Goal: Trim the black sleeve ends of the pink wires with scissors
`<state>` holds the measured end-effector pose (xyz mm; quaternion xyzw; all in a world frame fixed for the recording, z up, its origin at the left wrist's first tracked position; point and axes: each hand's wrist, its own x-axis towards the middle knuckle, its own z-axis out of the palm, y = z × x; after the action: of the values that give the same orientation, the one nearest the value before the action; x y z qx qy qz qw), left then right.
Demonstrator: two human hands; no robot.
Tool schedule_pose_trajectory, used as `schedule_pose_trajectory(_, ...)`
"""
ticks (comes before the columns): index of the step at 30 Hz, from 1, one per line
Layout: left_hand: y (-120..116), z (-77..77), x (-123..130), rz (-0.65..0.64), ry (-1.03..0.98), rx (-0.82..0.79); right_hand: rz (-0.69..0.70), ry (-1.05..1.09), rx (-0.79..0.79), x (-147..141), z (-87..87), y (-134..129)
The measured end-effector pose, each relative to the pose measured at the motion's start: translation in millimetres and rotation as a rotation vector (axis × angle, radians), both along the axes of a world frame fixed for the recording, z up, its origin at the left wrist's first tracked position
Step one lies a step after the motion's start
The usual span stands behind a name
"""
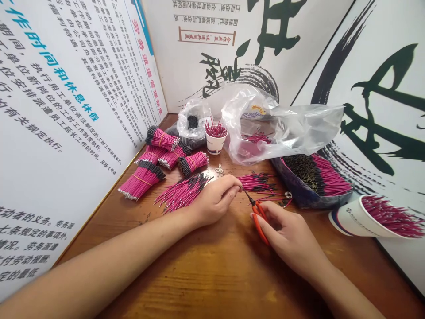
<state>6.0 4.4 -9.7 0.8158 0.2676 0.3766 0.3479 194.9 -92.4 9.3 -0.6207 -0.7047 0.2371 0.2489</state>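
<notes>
Left hand (214, 201): fingers pinched, contents hidden; right hand (288, 226): gripping orange-handled pliers (255, 208), tips near left fingers; loose pink wires (182, 192): beside left hand; risk: nipped finger, should tips slip

White lettered panels (186, 66) surround a brown wooden table (199, 274).

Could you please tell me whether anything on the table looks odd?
The paper cup at far right seems to lean outward, though lens distortion may explain that. Loose pink wires splay untidily beside the left hand, unlike the banded bundles.
</notes>
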Motion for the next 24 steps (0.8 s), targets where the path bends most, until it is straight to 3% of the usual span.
schedule_pose_trajectory(24,-1.1,2.2,0.7,-0.03,0.0,-0.032,0.013,-0.007,-0.018,-0.3,1.4,-1.0)
